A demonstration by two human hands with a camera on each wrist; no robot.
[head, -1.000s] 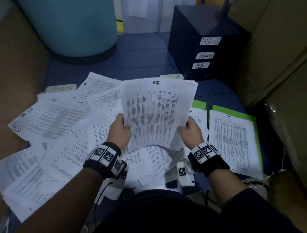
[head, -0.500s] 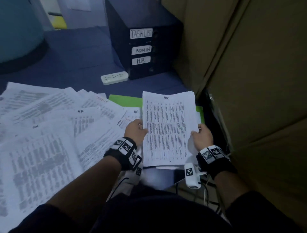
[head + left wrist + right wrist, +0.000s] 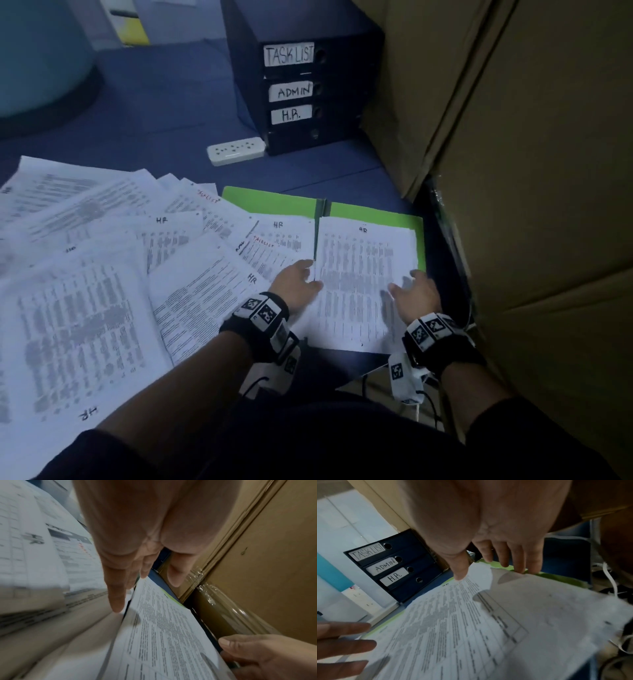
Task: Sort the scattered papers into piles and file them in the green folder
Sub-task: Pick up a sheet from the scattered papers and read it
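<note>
An open green folder (image 3: 270, 200) lies on the blue floor. A stack of printed sheets headed "HR" (image 3: 359, 274) rests on its right half. My left hand (image 3: 301, 279) hovers at the stack's left edge with straight fingers (image 3: 116, 597), holding nothing. My right hand (image 3: 412, 291) is over the stack's right side, fingers spread and straight (image 3: 518, 561), also empty. Scattered papers (image 3: 102, 274) marked "HR" and "TASKLIST" fan out to the left and overlap the folder's left half. The green folder's edge (image 3: 556, 576) shows past the stack in the right wrist view.
A dark drawer unit (image 3: 298, 89) labelled TASKLIST, ADMIN and H.R. stands behind the folder. A white power strip (image 3: 236, 150) lies beside it. Tall cardboard boxes (image 3: 531, 171) wall off the right side. A teal round base (image 3: 37, 68) sits far left.
Both hands carried the HR stack to the right and laid it on the folder's right half. They have let go, and their fingers now lie straight over it.
</note>
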